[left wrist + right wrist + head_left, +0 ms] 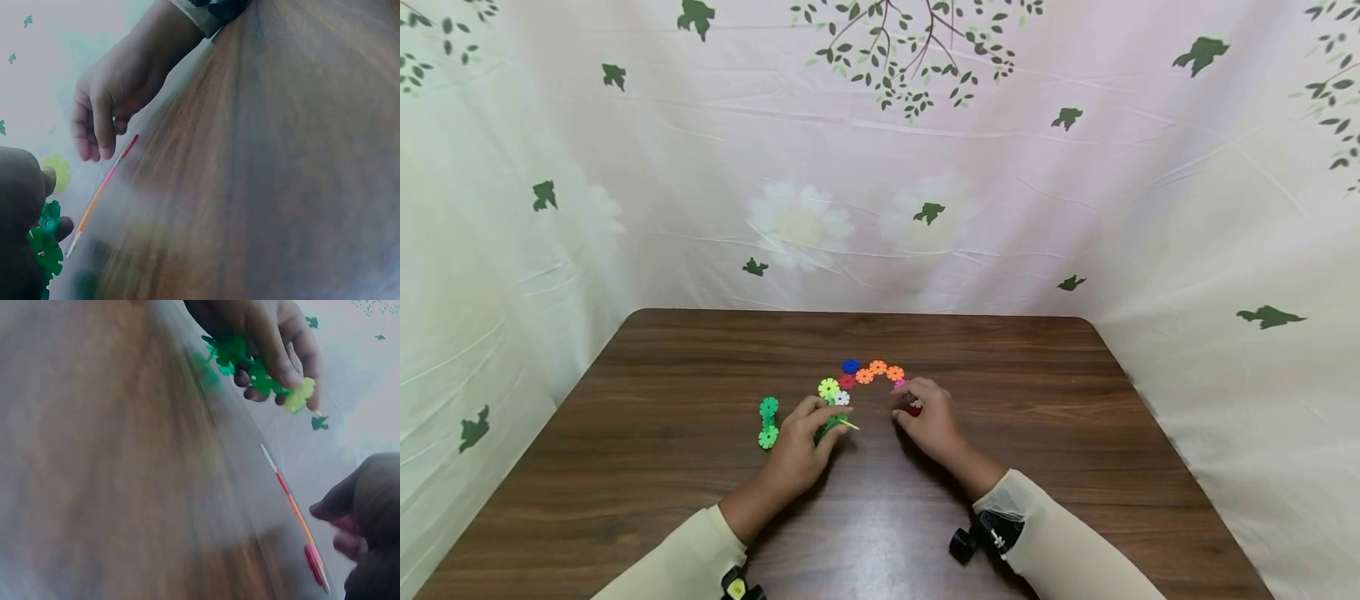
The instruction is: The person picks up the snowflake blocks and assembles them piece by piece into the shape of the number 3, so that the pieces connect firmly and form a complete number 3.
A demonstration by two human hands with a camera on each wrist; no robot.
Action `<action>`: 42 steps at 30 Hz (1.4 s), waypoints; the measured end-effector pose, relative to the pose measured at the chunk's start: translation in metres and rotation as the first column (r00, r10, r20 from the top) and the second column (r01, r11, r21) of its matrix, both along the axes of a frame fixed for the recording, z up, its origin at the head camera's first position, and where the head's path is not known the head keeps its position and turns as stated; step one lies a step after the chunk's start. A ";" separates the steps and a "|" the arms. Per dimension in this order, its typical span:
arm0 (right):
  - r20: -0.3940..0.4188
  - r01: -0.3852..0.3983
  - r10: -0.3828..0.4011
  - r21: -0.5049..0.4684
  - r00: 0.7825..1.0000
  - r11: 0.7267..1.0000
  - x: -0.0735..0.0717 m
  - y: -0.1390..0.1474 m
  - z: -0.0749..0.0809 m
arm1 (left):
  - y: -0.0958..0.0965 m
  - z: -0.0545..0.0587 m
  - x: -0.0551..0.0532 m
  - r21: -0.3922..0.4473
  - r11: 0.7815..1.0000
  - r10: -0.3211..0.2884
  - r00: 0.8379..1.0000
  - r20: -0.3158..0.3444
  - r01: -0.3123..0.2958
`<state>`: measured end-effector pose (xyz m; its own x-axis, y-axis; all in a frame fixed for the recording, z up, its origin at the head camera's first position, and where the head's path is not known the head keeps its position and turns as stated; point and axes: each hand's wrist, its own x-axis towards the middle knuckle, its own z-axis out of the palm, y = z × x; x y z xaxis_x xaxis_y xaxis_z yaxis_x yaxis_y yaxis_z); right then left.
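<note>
My left hand [801, 446] pinches a short chain of green flower-shaped snap discs [265, 383] with a yellow disc [300, 395] at its end, held above the table. Beyond it lies a curved row of linked discs: a white one [842, 398], a red one [847, 382], several orange ones [877, 367] and a pink one [900, 383]. My right hand [934, 425] hovers at the row's right end, fingers loosely bent around a dark red disc [913, 410]. Both wrist views show a gap between those fingers and the row, which appears edge-on.
A blue disc [851, 367] and a yellow-green disc [828, 388] lie beside the row. Left of my left hand, another short string of green discs [768, 422] lies on the brown wooden table [662, 375]. A printed cloth [865, 167] hangs behind the table.
</note>
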<state>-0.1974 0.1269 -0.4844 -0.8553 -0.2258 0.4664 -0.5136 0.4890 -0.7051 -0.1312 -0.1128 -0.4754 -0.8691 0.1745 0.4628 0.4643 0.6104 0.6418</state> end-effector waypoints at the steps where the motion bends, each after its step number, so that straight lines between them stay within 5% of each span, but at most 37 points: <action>1: 0.014 0.039 -0.039 0.023 0.999 0.999 -0.001 0.001 0.000 | 0.000 0.000 0.000 -0.002 1.000 -0.001 1.000 0.009 0.001; 4: 0.085 0.150 -0.160 0.115 0.983 0.982 -0.001 0.002 0.003 | -0.001 0.001 0.000 -0.008 1.000 -0.001 0.999 0.039 0.001; 8: 0.201 0.236 -0.296 0.276 0.934 0.932 0.001 0.003 0.011 | -0.001 0.003 -0.001 -0.012 1.000 -0.001 0.999 0.044 0.002; 14: 0.244 0.242 -0.435 0.557 0.867 0.794 0.000 0.008 0.027 | -0.002 0.003 -0.002 -0.017 1.000 -0.001 1.000 0.017 0.002; 17: 0.258 0.213 -0.447 0.612 0.856 0.762 0.000 0.010 0.031 | -0.001 0.002 -0.002 -0.017 1.000 -0.001 1.000 0.017 0.002; 25: 0.332 0.154 -0.395 0.565 0.857 0.811 -0.001 0.011 0.028 | -0.001 0.001 -0.001 -0.023 1.000 -0.002 1.000 0.017 0.002; 35: 0.408 0.017 -0.101 0.206 0.907 0.978 0.014 -0.002 0.027 | -0.002 0.000 0.000 -0.034 0.999 0.003 1.000 0.020 -0.002; 38: 0.471 -0.059 0.033 0.042 0.881 0.997 0.015 -0.005 0.026 | -0.001 0.000 -0.001 -0.032 0.999 0.008 1.000 0.020 -0.007; 42: 0.557 -0.134 0.206 -0.168 0.805 0.977 0.016 -0.008 0.026 | -0.001 0.000 -0.002 -0.027 0.999 0.017 1.000 0.022 -0.016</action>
